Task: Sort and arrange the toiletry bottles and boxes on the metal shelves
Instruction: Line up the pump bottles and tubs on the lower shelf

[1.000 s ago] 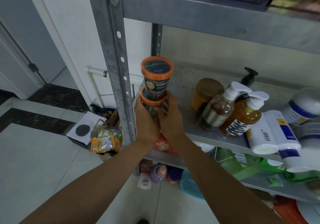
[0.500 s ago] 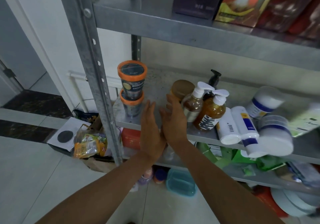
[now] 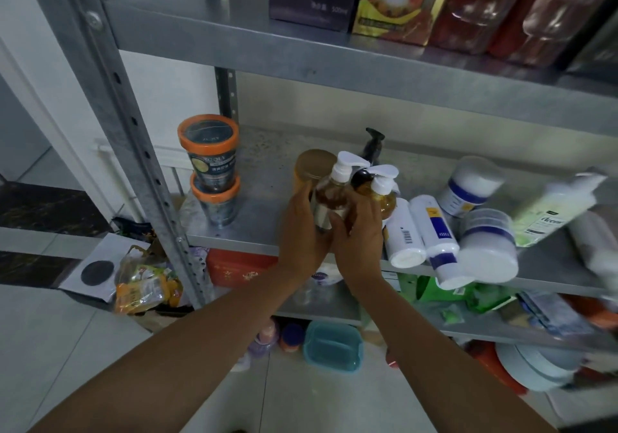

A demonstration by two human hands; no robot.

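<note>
Left hand (image 3: 302, 233) and right hand (image 3: 361, 235), fingers (image 3: 366, 206) curled round amber pump bottle (image 3: 329, 195); middle shelf (image 3: 264, 228)

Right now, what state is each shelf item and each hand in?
Orange-lidded tubs, stacked two high, upright, untouched.
Amber pump bottle, upright, gripped by both hands.
Left hand, curled round that bottle.
Right hand, curled round it too.
Brown-lidded jar, upright, lid on.
White tubes, lying on their sides.

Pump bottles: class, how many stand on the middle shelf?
3. The front amber bottle, white pump, gripped by the left hand and right hand; a second amber bottle just right of it; a black-pump bottle behind them. More may be hidden.
</note>
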